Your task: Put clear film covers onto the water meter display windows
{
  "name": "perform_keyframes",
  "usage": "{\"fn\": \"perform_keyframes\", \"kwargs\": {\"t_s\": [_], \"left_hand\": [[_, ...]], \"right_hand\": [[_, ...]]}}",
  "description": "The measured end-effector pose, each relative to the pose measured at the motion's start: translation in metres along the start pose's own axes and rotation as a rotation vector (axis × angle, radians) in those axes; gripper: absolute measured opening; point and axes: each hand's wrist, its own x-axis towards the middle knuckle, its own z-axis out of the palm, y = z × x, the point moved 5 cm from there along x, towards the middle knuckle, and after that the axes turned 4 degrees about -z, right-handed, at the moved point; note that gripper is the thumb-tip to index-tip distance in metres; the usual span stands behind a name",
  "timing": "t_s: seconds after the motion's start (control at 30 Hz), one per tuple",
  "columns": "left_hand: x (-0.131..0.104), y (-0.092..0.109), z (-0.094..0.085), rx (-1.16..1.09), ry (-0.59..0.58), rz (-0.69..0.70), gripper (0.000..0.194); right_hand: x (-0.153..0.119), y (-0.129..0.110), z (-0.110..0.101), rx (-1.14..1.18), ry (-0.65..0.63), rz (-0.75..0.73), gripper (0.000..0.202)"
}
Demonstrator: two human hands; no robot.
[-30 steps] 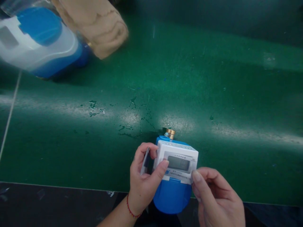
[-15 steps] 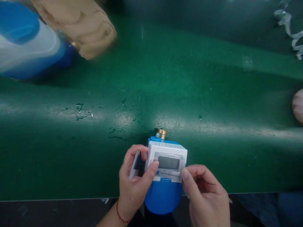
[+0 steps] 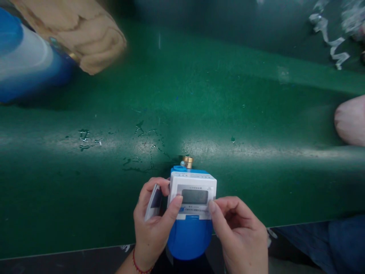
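Observation:
A blue and white meter [image 3: 190, 236] with a grey display and a brass fitting at its top lies at the table's front edge. My left hand [image 3: 152, 222] is closed on its left side, thumb on the white face. A small white card-like piece [image 3: 152, 202] with a dark patch is also held in that hand's fingers. On the other side, my right hand [image 3: 241, 230] pinches the lower right corner of the white face between thumb and forefinger. Its other fingers are curled in.
The green table [image 3: 199, 110] has wet marks left of the meter. A blue and white object [image 3: 28, 64] and brown crumpled paper [image 3: 82, 34] are at the upper left. Clear plastic strips [image 3: 327, 38] lie upper right. Another person's bare skin [image 3: 352, 121] shows at the right edge.
The whole view has shifted, so the table, meter and hands appear farther left. More of the other person's skin shows at the right. Both hands keep their hold.

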Motion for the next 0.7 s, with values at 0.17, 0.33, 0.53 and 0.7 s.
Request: {"fn": "perform_keyframes", "kwargs": {"t_s": [0.17,0.33,0.53,0.7], "left_hand": [[-0.002,-0.001,-0.002,-0.028,0.017,-0.019,0.014],[-0.004,-0.013,-0.004,-0.155,0.03,-0.153,0.006],[-0.009,-0.025,-0.004,-0.196,0.074,-0.21,0.015],[-0.009,-0.026,-0.004,-0.26,0.075,-0.254,0.021]], "right_hand": [[0.002,0.007,-0.009,-0.074,0.037,-0.146,0.02],[0.014,0.023,-0.008,0.093,-0.028,-0.138,0.041],[0.023,0.028,0.026,0.059,-0.282,-0.082,0.065],[0.022,0.028,0.026,0.02,-0.207,-0.114,0.066]]}}
